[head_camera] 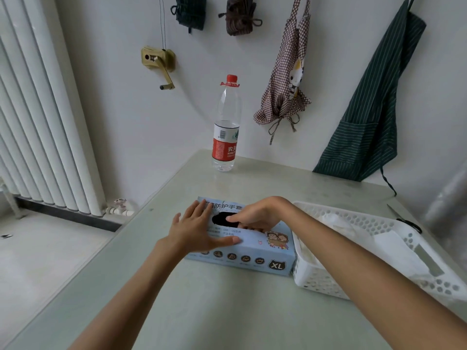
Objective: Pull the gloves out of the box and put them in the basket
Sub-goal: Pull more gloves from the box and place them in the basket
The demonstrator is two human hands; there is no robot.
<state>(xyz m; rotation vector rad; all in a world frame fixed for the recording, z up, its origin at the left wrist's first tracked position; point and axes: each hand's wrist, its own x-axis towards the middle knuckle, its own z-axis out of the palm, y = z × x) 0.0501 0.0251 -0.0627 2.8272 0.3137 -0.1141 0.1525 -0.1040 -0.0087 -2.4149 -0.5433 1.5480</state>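
Mid-tabletop: box beside basket | left hand flat on box, fingers spread | right hand fingers curled into the opening

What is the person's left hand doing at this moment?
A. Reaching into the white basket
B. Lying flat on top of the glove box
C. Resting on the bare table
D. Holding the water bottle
B: the left hand lies flat with straight fingers on the blue glove box, while the right hand reaches into its opening.
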